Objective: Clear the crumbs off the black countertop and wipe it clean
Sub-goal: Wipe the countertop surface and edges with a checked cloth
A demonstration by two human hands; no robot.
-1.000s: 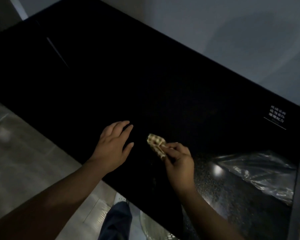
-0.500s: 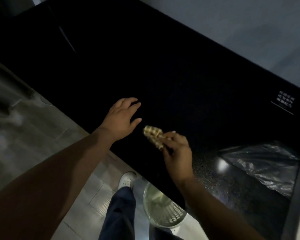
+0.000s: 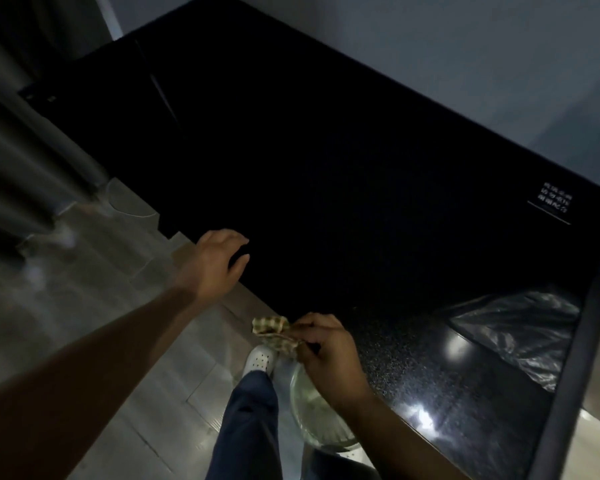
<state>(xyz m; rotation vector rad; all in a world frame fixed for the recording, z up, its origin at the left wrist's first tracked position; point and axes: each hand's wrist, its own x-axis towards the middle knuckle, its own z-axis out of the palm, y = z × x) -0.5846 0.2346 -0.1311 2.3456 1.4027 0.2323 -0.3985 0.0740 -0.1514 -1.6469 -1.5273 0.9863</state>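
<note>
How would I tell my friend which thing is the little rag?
Find the big black countertop and follow its near edge to the right hand. The rag is pinched in that hand, just off the edge, above a white shoe. It is the only checked thing, tan and crumpled.

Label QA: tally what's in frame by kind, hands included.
hands: 2 (left hand, right hand)
checked cloth: 1
countertop: 1
plastic bag: 1
bin: 1
white shoe: 1
Total: 7

Black countertop (image 3: 326, 188) w/ speckles – tan checked cloth (image 3: 272, 332), white shoe (image 3: 261, 358), navy trousers (image 3: 250, 427).
</note>
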